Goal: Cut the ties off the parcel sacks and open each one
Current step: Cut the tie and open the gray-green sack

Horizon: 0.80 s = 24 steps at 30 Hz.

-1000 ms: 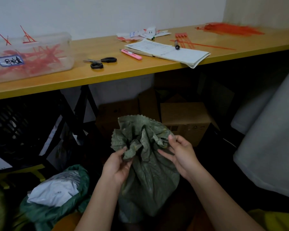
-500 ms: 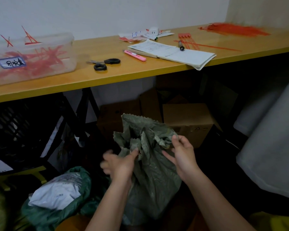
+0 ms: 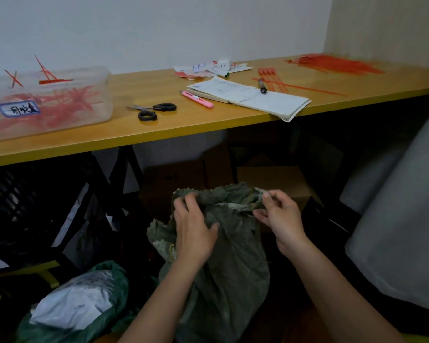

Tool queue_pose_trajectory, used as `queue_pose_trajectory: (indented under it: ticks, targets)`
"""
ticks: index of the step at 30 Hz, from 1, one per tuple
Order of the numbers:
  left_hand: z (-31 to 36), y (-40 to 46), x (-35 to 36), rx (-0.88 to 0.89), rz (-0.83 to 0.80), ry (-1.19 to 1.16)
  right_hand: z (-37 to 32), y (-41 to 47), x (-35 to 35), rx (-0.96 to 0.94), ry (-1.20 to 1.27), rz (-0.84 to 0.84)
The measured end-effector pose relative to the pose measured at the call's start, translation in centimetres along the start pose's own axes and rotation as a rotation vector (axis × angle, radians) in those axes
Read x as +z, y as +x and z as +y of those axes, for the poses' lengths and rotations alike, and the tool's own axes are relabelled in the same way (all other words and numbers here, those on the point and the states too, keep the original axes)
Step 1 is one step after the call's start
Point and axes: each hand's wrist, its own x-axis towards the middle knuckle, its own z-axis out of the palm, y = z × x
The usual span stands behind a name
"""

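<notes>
Item: crumpled dark green woven plastic parcel sack (image 3: 230, 273), standing upright on the floor below the front edge of the yellow-topped wooden bench (image 3: 188, 125), at 6 o'clock in the scene. Mouth drawn open, no tie visible on it.

Left hand (image 3: 192, 231): grip closed on the sack's mouth at its 9 o'clock side, fingers curled over the rim, thumb pressed against the outer fabric.

Right hand (image 3: 281, 219): grip closed on the rim at the 3 o'clock side, fabric pinched between thumb and fingertips.

Second lighter green sack (image 3: 84, 318), at 7 o'clock, lying open with a white parcel (image 3: 70, 305) showing inside.

On the bench: black-handled scissors (image 3: 154, 110) at 11 o'clock of the sack; pink utility knife (image 3: 197, 99) just right of them; open white paper notebook (image 3: 250, 97) overhanging the front edge, a dark pen (image 3: 262, 85) resting on it; clear plastic tub (image 3: 47, 100) at 10 o'clock holding cut red plastic ties; loose heap of red ties (image 3: 332, 65) at 1 o'clock.

Under the bench: brown cardboard boxes (image 3: 270, 179) behind the sack.
</notes>
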Motion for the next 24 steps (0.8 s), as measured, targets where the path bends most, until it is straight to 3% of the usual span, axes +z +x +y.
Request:
queue_pose_trajectory:
  ticks: [5,7,12,14,17,19,21,24]
  targets:
    - [-0.5,-0.5,-0.2,0.201,-0.132,-0.181,-0.7,0.1,0.0,0.057,0.169,-0.074]
    - [-0.5,-0.9,0.3,0.290,-0.072,-0.224,-0.4,-0.2,0.0,0.083,0.190,-0.136]
    - [-0.1,-1.7,1.2,0.209,0.143,-0.255,1.6,-1.4,0.7,0.154,0.039,-0.177]
    - [0.3,-1.8,1.0,0.290,0.072,-0.287,2.1,-1.5,1.0,0.183,0.035,-0.222]
    - [0.9,-2.4,0.2,0.388,-0.234,-0.378,2.5,-1.4,1.4,0.137,0.054,-0.233]
    - [0.9,-2.7,-0.1,0.347,-0.417,-0.385,2.7,-1.2,1.5,0.100,0.056,-0.191]
    - [0.6,-2.7,-0.1,0.252,-0.434,-0.440,3.0,-1.0,1.5,0.117,0.110,-0.155]
    - [-0.1,-2.5,0.2,0.173,-0.294,-0.416,2.9,-0.6,1.4,0.178,0.278,-0.145]
